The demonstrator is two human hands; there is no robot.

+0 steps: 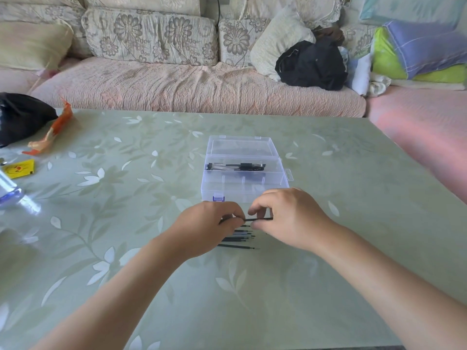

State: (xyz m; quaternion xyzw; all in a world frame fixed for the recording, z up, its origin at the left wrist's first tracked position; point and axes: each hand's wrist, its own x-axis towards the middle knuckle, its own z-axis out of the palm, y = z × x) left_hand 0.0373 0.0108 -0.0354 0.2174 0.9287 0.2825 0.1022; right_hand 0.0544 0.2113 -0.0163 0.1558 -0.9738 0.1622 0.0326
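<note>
A clear plastic box [283, 178] stands open in the middle of the table, its lid [241, 145] laid back. Several black pens [237, 167] lie in its rear compartment. Just in front of the box, my left hand [209, 227] and my right hand [288, 218] both pinch one thin black pen refill [257, 219], held level just above the table. Below my hands, several more black refills [238, 239] lie in a loose row on the table, partly hidden by my left hand.
The table has a green floral cover [151, 248]. At its left edge lie a black bag [20, 117], an orange wrapper [54, 130], a yellow packet [19, 168] and a clear bottle [10, 190]. A sofa with cushions and a black garment [310, 63] runs behind.
</note>
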